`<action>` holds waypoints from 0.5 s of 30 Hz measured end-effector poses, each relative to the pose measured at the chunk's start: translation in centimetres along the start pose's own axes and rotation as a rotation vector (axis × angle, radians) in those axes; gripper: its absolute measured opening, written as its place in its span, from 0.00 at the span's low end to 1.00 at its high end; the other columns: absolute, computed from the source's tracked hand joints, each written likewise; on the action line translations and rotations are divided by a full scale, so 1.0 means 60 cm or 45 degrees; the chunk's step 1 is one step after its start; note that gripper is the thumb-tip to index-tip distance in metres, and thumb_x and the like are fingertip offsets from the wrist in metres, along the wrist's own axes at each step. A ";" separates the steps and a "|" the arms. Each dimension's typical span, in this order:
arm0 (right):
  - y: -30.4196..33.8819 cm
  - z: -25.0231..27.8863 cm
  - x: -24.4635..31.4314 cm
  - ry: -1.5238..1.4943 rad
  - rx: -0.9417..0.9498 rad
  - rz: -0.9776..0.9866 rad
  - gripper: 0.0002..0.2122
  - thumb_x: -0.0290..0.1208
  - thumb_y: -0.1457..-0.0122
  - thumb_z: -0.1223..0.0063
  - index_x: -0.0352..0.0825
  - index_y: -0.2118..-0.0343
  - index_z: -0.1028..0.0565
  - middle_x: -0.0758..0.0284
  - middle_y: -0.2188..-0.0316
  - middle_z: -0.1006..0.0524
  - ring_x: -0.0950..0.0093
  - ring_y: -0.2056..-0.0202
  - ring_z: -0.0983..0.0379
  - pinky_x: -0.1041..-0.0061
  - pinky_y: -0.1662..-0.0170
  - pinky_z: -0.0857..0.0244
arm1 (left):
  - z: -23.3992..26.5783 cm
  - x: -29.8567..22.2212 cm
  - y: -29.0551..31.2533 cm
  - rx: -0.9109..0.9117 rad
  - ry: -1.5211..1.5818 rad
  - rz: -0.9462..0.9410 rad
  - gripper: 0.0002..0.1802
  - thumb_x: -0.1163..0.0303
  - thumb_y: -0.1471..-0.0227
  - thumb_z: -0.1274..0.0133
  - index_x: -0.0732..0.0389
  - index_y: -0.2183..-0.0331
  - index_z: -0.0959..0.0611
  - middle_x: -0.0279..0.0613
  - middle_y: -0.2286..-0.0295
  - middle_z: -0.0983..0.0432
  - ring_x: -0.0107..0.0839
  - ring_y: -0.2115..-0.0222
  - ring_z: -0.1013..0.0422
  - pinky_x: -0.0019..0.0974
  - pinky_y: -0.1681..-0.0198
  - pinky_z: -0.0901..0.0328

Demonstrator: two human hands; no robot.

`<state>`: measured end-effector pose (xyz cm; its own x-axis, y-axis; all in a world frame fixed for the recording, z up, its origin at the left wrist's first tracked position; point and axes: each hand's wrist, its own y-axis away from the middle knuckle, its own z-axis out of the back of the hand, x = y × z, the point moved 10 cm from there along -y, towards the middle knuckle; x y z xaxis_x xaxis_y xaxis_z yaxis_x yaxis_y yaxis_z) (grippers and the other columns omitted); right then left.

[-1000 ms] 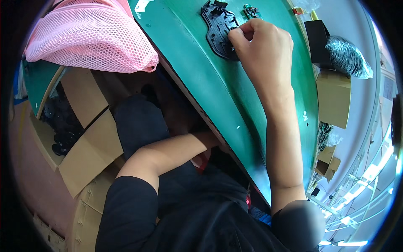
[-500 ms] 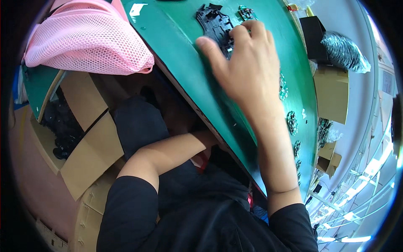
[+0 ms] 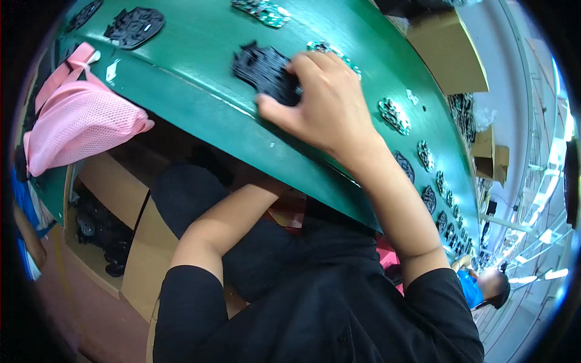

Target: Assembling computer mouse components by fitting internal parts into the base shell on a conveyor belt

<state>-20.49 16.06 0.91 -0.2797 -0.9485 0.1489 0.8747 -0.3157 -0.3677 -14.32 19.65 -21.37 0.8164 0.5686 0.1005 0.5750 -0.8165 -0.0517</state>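
My right hand [image 3: 330, 100] reaches over the green tabletop [image 3: 200, 115], thumb and fingers curled around the near right end of a black moulded plastic shell [image 3: 260, 69]. The shell lies on or just above the surface; which one, I cannot tell. Just beyond my fingers is a green circuit board [image 3: 330, 48], partly covered by the hand. My left forearm [image 3: 233, 212] runs under the table's edge, and the left hand is hidden there.
More black shells [image 3: 136, 27] lie at the far left, and another circuit board [image 3: 260, 12] at the back. Boards [image 3: 394, 115] and shells line the right side. A pink mesh bag [image 3: 88, 121] hangs over the left edge above a carton [image 3: 151, 260] of black parts. A person [image 3: 484, 287] is at far right.
The view has swung, bringing more shells and boards into sight. My right hand stays at the black shell, its fingers still around one end. The left arm remains under the table.
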 end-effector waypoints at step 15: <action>0.228 0.114 -0.124 -0.112 -0.052 -0.273 0.23 0.35 0.57 0.23 0.28 0.60 0.18 0.59 0.54 0.18 0.63 0.56 0.21 0.69 0.50 0.27 | -0.032 0.102 0.120 -0.111 0.656 1.017 0.39 0.36 0.32 0.72 0.45 0.29 0.47 0.44 0.31 0.47 0.49 0.31 0.47 0.61 0.28 0.52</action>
<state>-3.70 19.00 1.06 -0.4207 -0.8539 0.3063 0.7814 -0.5126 -0.3558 -5.31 17.06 -19.19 0.8306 -0.2573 0.4938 -0.1654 -0.9608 -0.2223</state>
